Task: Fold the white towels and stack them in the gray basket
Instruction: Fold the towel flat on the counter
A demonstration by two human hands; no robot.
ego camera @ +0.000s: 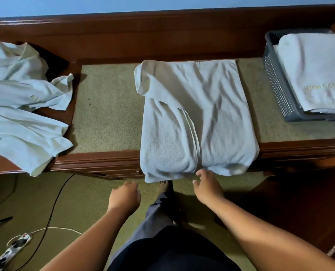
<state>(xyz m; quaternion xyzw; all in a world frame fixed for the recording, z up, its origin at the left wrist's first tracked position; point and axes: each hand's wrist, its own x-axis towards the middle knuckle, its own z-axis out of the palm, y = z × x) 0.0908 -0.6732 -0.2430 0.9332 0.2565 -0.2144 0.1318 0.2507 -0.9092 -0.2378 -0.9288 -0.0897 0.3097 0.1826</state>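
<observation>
View: head camera.
Towel (198,118): lay partly folded on the desk (108,106), its near edge hanging over the front.
Basket (276,75): stood at the desk's right end with a folded stack (315,71) inside.
Pile (21,106): unfolded towels lay at the left end.
Left hand (124,196): fingers were loosely curled, held nothing, apart from the towel.
Right hand (207,187): fingers were relaxed and spread, tips at the towel's hanging edge; contact could not be told.

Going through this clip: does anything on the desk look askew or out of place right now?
Yes. The middle towel is folded unevenly: its far left corner is flipped over, and its near edge overhangs the desk front. The unfolded towels at left also droop off the edge.
</observation>
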